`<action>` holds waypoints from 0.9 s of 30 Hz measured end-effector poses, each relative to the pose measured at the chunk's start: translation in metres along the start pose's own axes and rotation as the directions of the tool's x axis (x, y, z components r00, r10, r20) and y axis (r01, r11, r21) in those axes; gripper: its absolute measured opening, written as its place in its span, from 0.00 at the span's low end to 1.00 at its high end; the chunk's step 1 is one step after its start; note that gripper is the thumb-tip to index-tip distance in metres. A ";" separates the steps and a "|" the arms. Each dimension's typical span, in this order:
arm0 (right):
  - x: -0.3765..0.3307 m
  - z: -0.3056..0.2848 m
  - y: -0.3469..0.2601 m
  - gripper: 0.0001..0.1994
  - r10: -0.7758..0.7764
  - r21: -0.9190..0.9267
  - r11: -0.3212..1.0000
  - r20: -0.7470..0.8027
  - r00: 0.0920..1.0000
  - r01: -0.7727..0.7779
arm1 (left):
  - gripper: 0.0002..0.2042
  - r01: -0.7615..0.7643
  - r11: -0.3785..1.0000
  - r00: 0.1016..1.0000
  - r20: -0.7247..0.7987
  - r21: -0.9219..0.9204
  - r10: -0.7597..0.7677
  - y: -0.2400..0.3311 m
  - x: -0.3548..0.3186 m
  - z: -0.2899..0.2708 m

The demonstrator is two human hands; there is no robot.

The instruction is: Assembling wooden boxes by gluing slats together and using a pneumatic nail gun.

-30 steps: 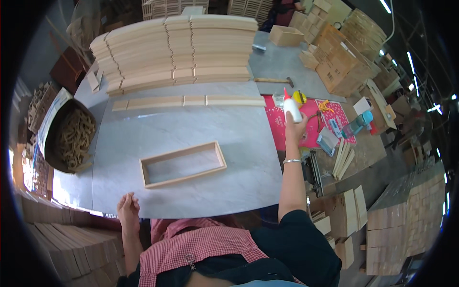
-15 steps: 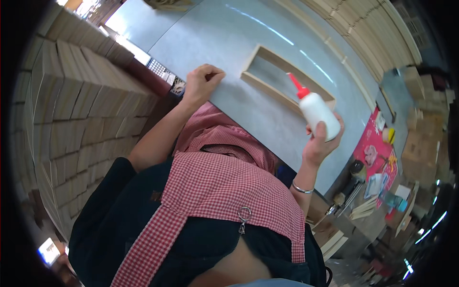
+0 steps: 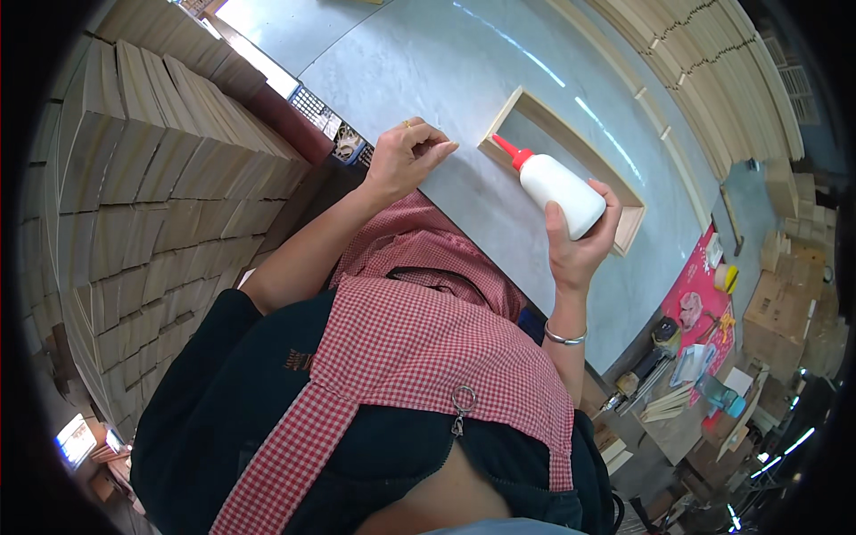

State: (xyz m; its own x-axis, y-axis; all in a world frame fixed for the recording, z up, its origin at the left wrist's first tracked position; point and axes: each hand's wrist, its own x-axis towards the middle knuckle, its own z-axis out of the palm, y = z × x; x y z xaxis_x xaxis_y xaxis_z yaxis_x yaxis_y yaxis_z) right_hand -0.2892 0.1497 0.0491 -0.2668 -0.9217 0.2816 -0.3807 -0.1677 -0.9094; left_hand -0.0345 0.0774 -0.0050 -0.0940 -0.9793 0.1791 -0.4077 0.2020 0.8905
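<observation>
My right hand (image 3: 584, 241) is wrapped round a white squeeze bottle (image 3: 560, 192) with a red cap and a long red nozzle. Its nozzle tip points up-left, at the near left corner of a narrow wooden frame (image 3: 615, 163). This rectangular frame lies on the grey tabletop (image 3: 428, 71), partly covered by the bottle and my fingers. Whether the tip touches the wood I cannot tell. Left of the frame, my left hand (image 3: 410, 162) hovers by the table's near edge, its fingers curled towards the thumb and nothing visible in them.
Stacked wooden pieces (image 3: 143, 169) rise high at the left. Rows of wooden strips (image 3: 704, 80) line the table's far right side. A hammer (image 3: 733, 218), a yellow tape roll (image 3: 727, 278) and a blue bottle (image 3: 720, 395) are at the right. A dark crate (image 3: 310, 104) stands beyond the left edge.
The bottle has tipped further left, and its nozzle has moved from over the frame's middle to its near left corner. My left hand appears further right, closer to the frame.
</observation>
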 end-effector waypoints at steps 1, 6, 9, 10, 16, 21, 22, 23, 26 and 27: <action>0.001 0.001 0.001 0.30 0.009 0.002 1.000 0.008 1.000 -0.009 | 0.05 -0.001 1.000 1.000 0.002 -0.005 0.001 0.000 0.000 0.000; 0.006 0.003 0.003 0.29 -0.006 -0.036 0.999 0.013 1.000 0.006 | 0.05 0.006 1.000 1.000 0.015 -0.003 -0.006 0.000 0.001 0.000; 0.011 0.005 0.002 0.29 -0.017 -0.051 0.999 0.002 1.000 0.018 | 0.06 0.003 1.000 1.000 0.018 0.000 -0.003 0.000 0.000 0.000; 0.013 0.006 0.001 0.28 -0.019 -0.052 0.998 -0.006 1.000 0.019 | 0.06 0.000 1.000 1.000 0.016 0.000 0.000 0.000 0.000 0.000; 0.031 0.012 0.001 0.27 -0.069 -0.103 0.993 -0.041 0.997 0.064 | 0.04 0.001 1.000 1.000 0.012 -0.019 -0.001 -0.003 -0.001 0.001; 0.047 0.016 0.007 0.27 -0.119 -0.157 0.982 -0.066 0.991 0.107 | 0.04 -0.005 1.000 1.000 0.012 -0.021 0.005 -0.004 -0.001 0.001; 0.050 0.017 0.008 0.27 -0.130 -0.170 0.978 -0.071 0.989 0.117 | 0.04 -0.006 1.000 1.000 0.012 -0.021 0.007 -0.004 -0.001 0.001; 0.053 0.018 0.008 0.27 -0.132 -0.170 0.978 -0.073 0.989 0.118 | 0.04 -0.009 1.000 1.000 0.011 -0.021 0.009 -0.004 -0.001 0.001; 0.060 0.020 0.009 0.26 -0.149 -0.209 0.970 -0.102 0.984 0.125 | 0.04 0.007 0.999 1.000 0.014 -0.031 -0.007 -0.002 -0.001 0.001; 0.061 0.019 0.009 0.26 -0.154 -0.223 0.967 -0.113 0.982 0.126 | 0.04 0.013 0.999 1.000 0.015 -0.034 -0.012 -0.002 -0.001 0.001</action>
State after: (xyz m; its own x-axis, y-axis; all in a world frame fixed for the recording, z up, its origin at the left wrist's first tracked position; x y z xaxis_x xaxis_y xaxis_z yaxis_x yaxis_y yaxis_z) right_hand -0.2915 0.0855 0.0525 -0.3028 -0.8395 0.4511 -0.5989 -0.2006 -0.7753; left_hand -0.0345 0.0779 -0.0072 -0.1027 -0.9815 0.1619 -0.3774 0.1890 0.9065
